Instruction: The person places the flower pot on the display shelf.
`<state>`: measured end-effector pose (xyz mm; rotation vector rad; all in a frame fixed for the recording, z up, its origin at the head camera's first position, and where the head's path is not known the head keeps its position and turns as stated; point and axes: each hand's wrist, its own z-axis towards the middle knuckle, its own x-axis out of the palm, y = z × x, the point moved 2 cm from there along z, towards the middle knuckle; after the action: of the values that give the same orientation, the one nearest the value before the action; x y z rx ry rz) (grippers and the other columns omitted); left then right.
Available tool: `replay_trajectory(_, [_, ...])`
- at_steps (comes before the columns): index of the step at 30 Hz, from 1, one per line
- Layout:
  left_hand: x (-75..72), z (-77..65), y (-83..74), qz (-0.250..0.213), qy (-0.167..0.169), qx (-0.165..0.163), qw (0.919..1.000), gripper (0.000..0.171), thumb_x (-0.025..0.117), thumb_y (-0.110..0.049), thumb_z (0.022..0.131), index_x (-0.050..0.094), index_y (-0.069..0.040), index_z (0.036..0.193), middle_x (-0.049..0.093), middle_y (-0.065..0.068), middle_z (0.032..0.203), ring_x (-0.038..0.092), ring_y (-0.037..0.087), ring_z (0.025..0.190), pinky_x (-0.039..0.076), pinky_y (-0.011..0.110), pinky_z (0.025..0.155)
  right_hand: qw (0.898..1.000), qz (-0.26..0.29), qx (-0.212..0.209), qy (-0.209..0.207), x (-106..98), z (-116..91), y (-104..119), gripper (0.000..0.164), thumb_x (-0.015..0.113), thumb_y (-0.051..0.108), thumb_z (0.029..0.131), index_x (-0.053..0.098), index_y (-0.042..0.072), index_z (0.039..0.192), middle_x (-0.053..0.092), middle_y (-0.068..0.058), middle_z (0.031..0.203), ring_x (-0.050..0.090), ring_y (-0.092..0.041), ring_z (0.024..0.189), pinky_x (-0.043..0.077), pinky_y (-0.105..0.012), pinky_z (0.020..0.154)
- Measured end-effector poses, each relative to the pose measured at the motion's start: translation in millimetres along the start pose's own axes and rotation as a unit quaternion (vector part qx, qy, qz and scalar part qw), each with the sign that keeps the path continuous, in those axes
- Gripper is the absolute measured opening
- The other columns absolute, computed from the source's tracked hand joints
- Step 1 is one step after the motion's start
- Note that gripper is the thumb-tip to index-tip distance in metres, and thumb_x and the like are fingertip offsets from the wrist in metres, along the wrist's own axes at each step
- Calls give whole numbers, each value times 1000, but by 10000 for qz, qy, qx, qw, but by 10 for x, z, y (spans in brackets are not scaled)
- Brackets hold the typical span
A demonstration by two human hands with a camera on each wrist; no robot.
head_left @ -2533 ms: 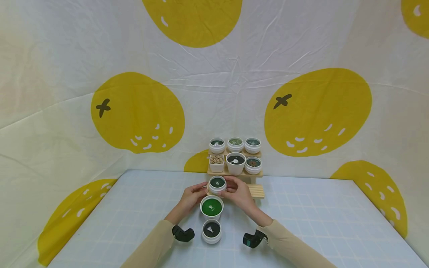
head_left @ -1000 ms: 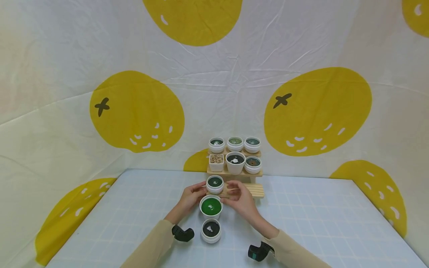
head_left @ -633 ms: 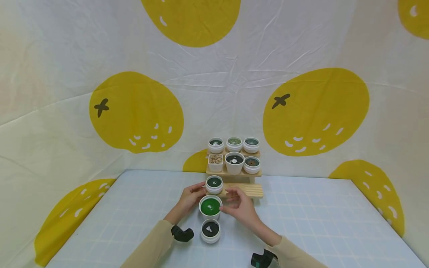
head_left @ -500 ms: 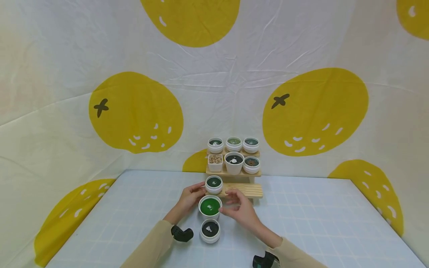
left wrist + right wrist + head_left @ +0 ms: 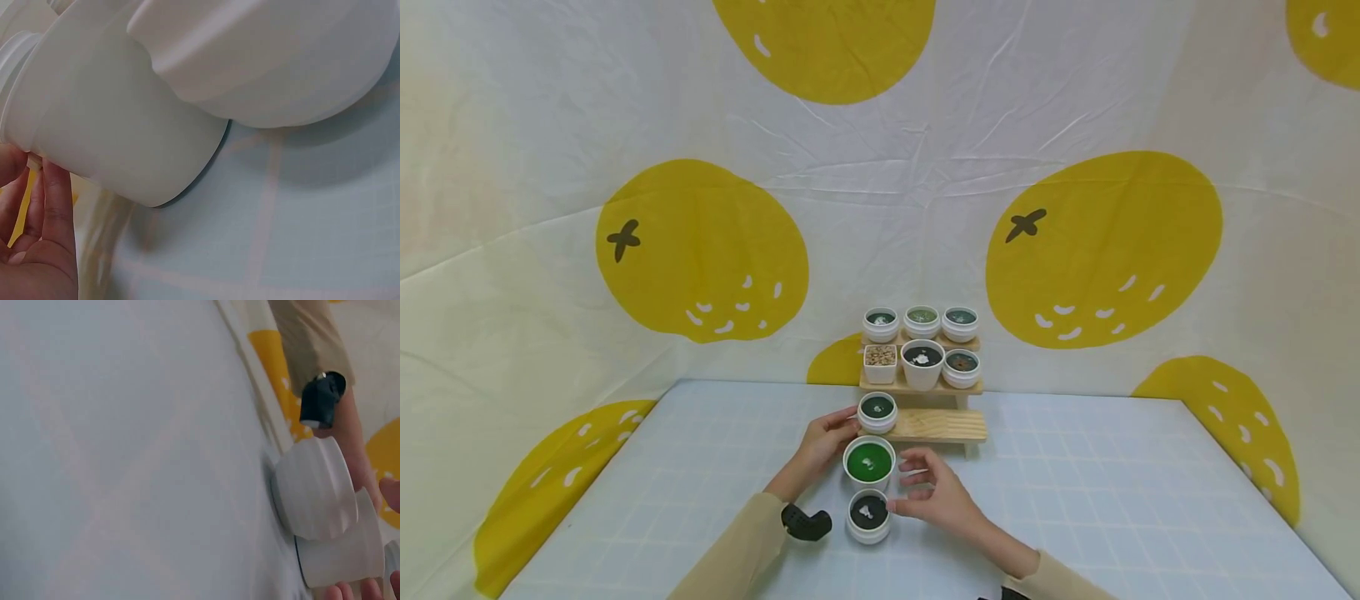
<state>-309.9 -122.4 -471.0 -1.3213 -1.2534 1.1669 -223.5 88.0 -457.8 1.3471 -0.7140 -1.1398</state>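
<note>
A small white ribbed pot with a dark green top point(image 5: 877, 407) sits at the left end of the lowest wooden shelf. My left hand point(image 5: 822, 447) is at its left side, fingertips against or close to it; the left wrist view shows these fingers extended, partly behind a taller white pot. That taller pot with a bright green top point(image 5: 868, 462) stands on the table before the shelf. In front of it is a ribbed white pot with a black top point(image 5: 868, 512). My right hand point(image 5: 943, 500) hovers right of these two, fingers loosely curved, thumb near the front pot's rim.
The stepped wooden stand point(image 5: 940, 425) carries more white pots on its upper tiers, including a square one of beige bits point(image 5: 881, 360) and a tall black-topped one point(image 5: 922, 365). A pale blue checked cloth covers the table point(image 5: 1112, 492); a fruit-print curtain point(image 5: 925, 242) hangs behind.
My right hand has let go of the pot on the lowest shelf and drawn back toward the front pot. That pot has shifted slightly left; my left hand stays beside it.
</note>
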Motion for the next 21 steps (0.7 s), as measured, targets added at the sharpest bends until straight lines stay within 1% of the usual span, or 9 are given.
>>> replay_trajectory(3, [-1,3,0,12,-45,-66,10000,39,60,-7,92,58,-1,131,69,8,106,62,8,87,56,23,81,9999,61,13,119,16,-31,-29,67,81,7,73,45,-4,128,55,-26,120,59,-36,106,56,-34,85])
replay_trajectory(10, [-2,-22,-12,-22,-22,12,10000,40,59,-6,93,56,1,132,70,8,105,61,6,86,55,21,79,9988,159,185,414,65,-66,-94,67,81,7,72,45,-4,127,55,-25,122,60,-30,106,56,-32,85])
replay_trajectory(15, [-1,-35,-18,-13,-11,16,10000,40,60,-7,93,56,1,132,70,8,106,61,5,86,55,20,78,9984,210,160,492,108,-76,-121,66,81,7,72,44,-4,126,54,-25,121,60,-27,104,56,-31,85])
replay_trajectory(21, [6,-23,-17,12,-61,-21,10000,39,60,-8,93,57,0,131,69,9,108,61,6,87,55,20,79,9976,324,177,592,161,-91,-119,66,81,5,71,44,-5,125,54,-24,121,59,-22,101,55,-26,85])
